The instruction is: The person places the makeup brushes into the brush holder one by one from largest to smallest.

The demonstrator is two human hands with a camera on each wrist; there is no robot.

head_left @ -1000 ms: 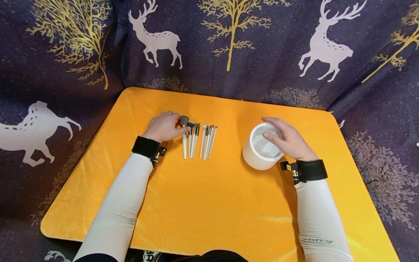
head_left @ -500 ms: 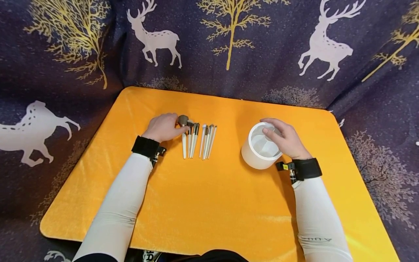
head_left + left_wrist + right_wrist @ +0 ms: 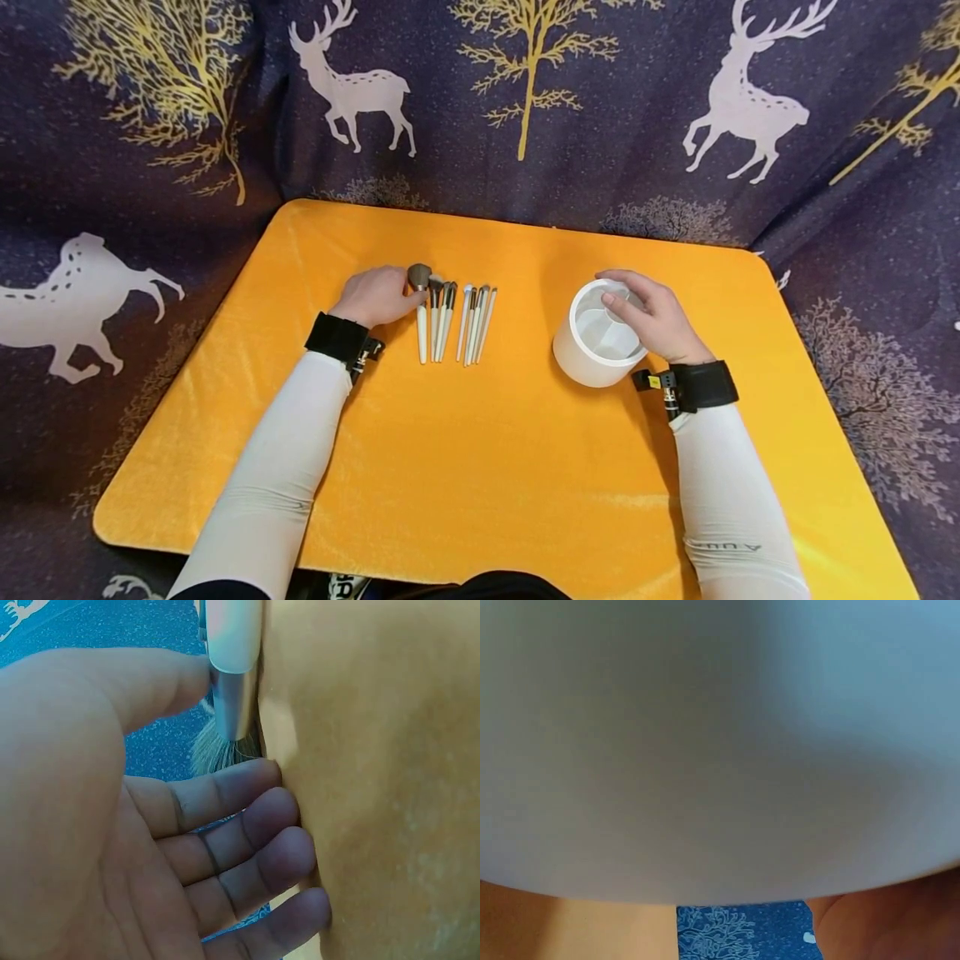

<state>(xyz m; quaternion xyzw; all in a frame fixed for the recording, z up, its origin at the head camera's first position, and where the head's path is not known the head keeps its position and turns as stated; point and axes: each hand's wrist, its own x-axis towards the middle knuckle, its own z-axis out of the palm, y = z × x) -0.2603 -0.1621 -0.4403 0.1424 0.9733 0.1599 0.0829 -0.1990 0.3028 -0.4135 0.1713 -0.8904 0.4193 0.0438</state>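
A row of makeup brushes with pale handles lies on the table, bristles toward the far side. My left hand [image 3: 377,296] rests beside the leftmost and largest, a fluffy makeup brush [image 3: 422,333]. In the left wrist view, the thumb is at the metal collar of the brush [image 3: 234,697], and the loosely bent fingers [image 3: 247,825] touch the table without wrapping round it. On the right, my right hand [image 3: 660,317] grips the rim of a white round container [image 3: 588,362], thumb over the inside and fingers behind. That container [image 3: 667,787] fills most of the right wrist view.
The orange cloth-covered table [image 3: 480,467] has rounded corners. Thinner makeup brushes [image 3: 471,329] lie right of the large one, with bare cloth between them and the container. A dark curtain [image 3: 450,92] with deer and trees surrounds the table's far and side edges.
My left hand has drawn back slightly to the left, uncovering more of the brush heads. My right hand has moved a little left and settled on the container's rim; the container shifted slightly left.
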